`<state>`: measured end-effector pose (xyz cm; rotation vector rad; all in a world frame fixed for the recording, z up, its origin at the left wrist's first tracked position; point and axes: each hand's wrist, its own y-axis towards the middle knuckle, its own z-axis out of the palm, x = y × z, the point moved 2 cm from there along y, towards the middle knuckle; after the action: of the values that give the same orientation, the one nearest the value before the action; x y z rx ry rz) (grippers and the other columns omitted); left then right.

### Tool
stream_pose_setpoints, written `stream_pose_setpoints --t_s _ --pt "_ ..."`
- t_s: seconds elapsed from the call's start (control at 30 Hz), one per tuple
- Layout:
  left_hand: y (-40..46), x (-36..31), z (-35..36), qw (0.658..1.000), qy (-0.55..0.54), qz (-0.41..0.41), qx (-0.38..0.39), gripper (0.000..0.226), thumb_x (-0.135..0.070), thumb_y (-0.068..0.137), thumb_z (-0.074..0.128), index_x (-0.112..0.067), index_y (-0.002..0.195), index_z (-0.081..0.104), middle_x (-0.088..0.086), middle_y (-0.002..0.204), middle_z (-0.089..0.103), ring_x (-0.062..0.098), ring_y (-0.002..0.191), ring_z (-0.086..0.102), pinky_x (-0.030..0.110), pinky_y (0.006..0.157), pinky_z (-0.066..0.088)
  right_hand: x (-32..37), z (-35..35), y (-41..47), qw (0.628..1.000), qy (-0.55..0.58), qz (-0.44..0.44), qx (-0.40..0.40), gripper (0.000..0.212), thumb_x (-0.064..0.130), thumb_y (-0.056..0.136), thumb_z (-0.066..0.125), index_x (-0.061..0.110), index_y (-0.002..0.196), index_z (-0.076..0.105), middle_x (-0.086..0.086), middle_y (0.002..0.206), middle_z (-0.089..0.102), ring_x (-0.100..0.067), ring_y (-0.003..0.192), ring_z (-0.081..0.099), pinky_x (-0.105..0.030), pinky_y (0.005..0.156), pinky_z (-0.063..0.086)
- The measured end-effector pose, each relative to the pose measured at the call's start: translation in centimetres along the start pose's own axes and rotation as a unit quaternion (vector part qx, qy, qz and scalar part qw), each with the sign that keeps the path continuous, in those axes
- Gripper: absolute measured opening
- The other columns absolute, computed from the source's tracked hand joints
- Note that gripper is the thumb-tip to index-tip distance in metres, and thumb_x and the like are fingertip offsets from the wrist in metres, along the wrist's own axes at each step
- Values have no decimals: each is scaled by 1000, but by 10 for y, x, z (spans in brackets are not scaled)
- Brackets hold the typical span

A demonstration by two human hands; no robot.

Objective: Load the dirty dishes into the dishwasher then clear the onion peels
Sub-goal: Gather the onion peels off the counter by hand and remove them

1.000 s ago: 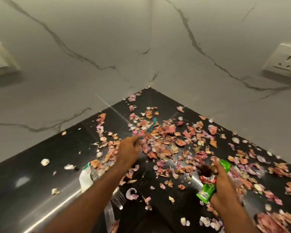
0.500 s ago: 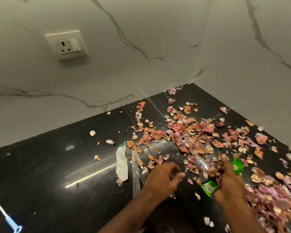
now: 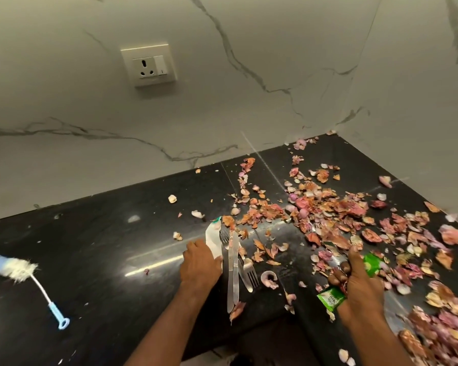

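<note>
1. Clearly the peel-clearing is barely begun: onion peels (image 3: 328, 212) cover the black counter (image 3: 103, 247) from about 12 o'clock round to 4 o'clock of the hands, thickest toward the wall corner at 1 o'clock.
2. Forks and knives (image 3: 234, 270) lie in a loose bunch on the counter between the hands, partly on a white wrapper (image 3: 212, 240); I judge these to be dirty dishes not yet loaded. No dishwasher is in view.
3. Left hand (image 3: 200, 265) rests on the near end of the white wrapper, touching the cutlery's 9 o'clock side; whether its fingers are curled on anything I cannot tell.
4. Right hand (image 3: 360, 283), at 3 o'clock of the cutlery, grips a crumpled green packet (image 3: 331, 298) with fingers curled round it, among the peels.
5. A blue-handled bottle brush (image 3: 16, 268) lies well apart at 9 o'clock.
6. Remaining, as I judge it: carry the cutlery off, then gather nearly all the peels.
</note>
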<state>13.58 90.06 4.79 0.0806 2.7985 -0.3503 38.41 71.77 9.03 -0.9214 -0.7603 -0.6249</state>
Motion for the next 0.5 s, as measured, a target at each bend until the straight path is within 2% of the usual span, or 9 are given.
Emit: stream_pose_setpoints --t_s 0.07,0.13,0.2,0.3,0.37,0.43,0.47,0.5 --pt "8 7 2 1000 -5 -11 25 60 -48 94 70 -12 136 46 9 134 52 29 124 56 41 97 51 -1 0 -1 1000 2 3 -4 22 36 94 73 23 83 58 7 63 47 -7 50 41 -25 47 37" --pt "12 9 3 999 4 -5 39 45 -42 99 65 -13 130 52 9 130 60 29 119 61 39 93 51 0 0 -1 1000 6 6 -4 21 35 94 72 23 83 58 7 64 48 -7 51 41 -25 48 37" --pt "16 10 3 999 30 10 38 30 -35 103 58 -12 122 59 10 125 66 28 113 64 38 89 51 0 0 -1 1000 8 9 -5 22 35 93 73 22 83 58 7 64 48 -8 51 42 -26 49 38" --pt "21 11 3 999 36 6 25 25 -28 104 56 -9 121 60 12 125 68 30 113 66 36 86 50 2 -1 0 1000 13 5 -1 19 35 93 74 22 86 61 6 64 48 -7 50 42 -25 46 39" --pt "23 11 2 1000 -4 -10 7 37 -35 101 62 -9 126 56 12 130 63 31 116 64 37 89 51 4 0 -1 1000 14 3 5 17 34 94 72 22 88 61 6 64 47 -7 50 42 -25 46 39" --pt "25 11 4 999 -36 -29 6 64 -52 92 72 -10 133 49 11 132 56 31 120 61 37 87 51 4 0 -3 1000 13 3 3 19 34 95 71 22 85 59 6 64 46 -7 51 42 -26 48 39" --pt "27 11 6 999 -33 -35 13 69 -55 87 76 -10 133 48 11 131 58 31 120 61 37 86 51 5 0 -4 1000 12 4 0 21 34 95 71 22 84 58 6 63 46 -7 51 42 -26 49 39" --pt "30 11 7 999 -23 -31 17 66 -53 87 77 -10 130 51 11 128 62 30 118 63 37 86 52 5 -1 -5 1000 15 6 2 21 34 95 71 22 84 58 6 63 46 -7 51 42 -26 49 39"
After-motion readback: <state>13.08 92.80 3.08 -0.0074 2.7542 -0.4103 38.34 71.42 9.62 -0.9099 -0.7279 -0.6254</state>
